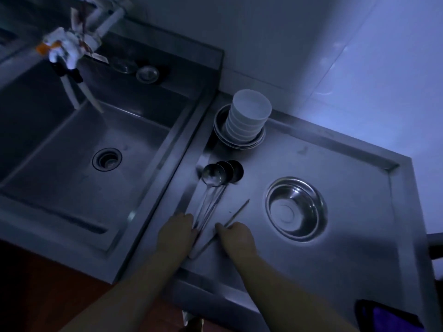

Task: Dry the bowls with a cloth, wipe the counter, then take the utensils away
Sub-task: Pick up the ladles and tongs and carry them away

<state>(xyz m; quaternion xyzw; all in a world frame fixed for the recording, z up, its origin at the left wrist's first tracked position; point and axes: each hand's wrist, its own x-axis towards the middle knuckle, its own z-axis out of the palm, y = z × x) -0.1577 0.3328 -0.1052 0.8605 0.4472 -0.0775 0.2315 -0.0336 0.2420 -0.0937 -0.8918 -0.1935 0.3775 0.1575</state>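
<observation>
On the steel counter [323,271], just right of the sink [72,144], the ladles [211,200] lie together, bowls far, handles toward the person. The left hand [176,232] touches these handle ends, nearer to them; its grip I cannot tell. The right hand [236,238] pinches a thin chopstick [236,213] beside them.

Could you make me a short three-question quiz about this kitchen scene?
1. True or false: the white bowls are stacked on metal plates.
2. Which lies right of the ladles? A: sink B: steel bowl C: tap
3. Fill in: the right hand touches a thin ____.

Key: 1 true; 2 B; 3 stick, perhaps a chopstick.
</observation>
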